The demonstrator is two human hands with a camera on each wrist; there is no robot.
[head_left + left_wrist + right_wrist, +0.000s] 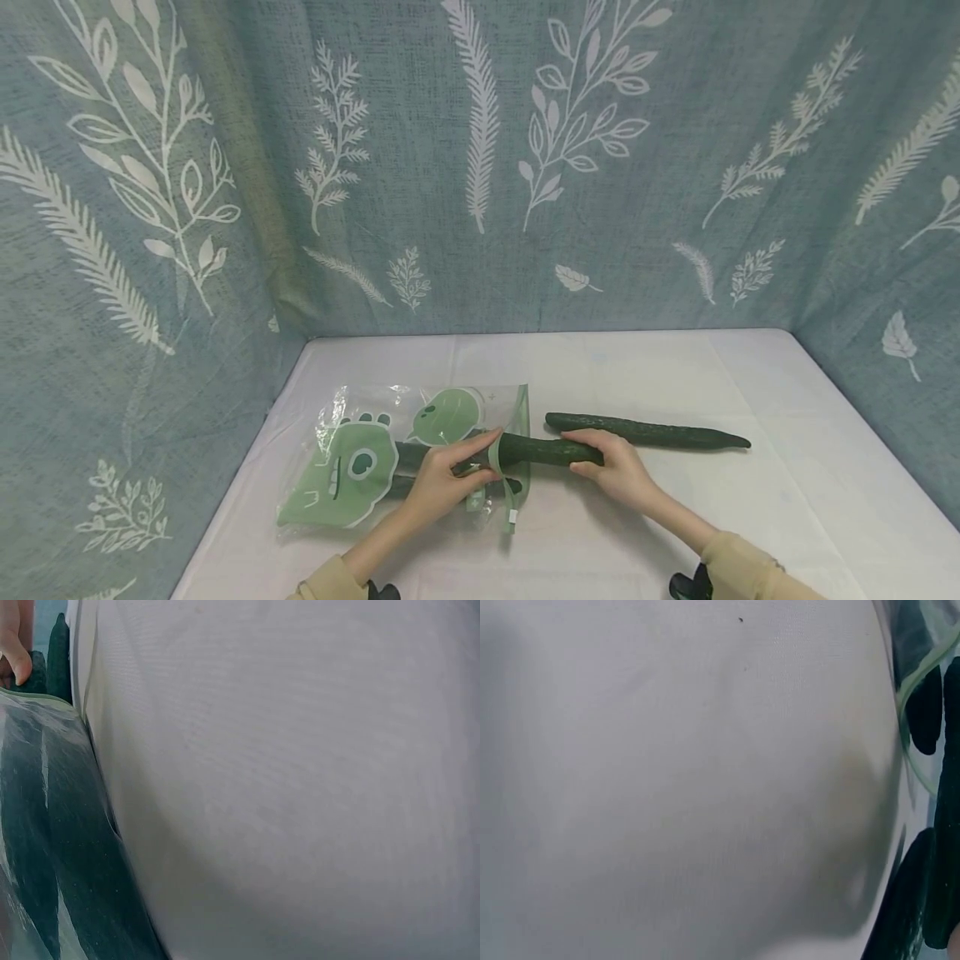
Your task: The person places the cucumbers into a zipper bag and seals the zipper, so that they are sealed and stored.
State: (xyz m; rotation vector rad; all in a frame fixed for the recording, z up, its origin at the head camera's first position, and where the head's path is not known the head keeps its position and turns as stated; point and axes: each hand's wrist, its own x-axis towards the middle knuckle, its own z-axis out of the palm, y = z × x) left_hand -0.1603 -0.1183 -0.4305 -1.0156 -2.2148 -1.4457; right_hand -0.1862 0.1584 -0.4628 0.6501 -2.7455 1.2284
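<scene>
A clear plastic bag (330, 475) with green cartoon prints lies on its side, its green-edged mouth facing right. My left hand (442, 482) holds the bag at its mouth, thumb and fingers spread apart at the rim. A cucumber (543, 450) lies partly inside the mouth, its outer end gripped by my right hand (618, 472). At least one other cucumber (513, 485) is in the bag, its tip near the opening. In the left wrist view, dark cucumbers (82, 847) show through the plastic; the right wrist view catches the held cucumber (946, 817) at its edge.
Another cucumber (652, 432) lies on the white table (615, 367), just behind and to the right of my right hand. A blue-green curtain (420, 167) with white leaf patterns hangs behind the table and at both sides.
</scene>
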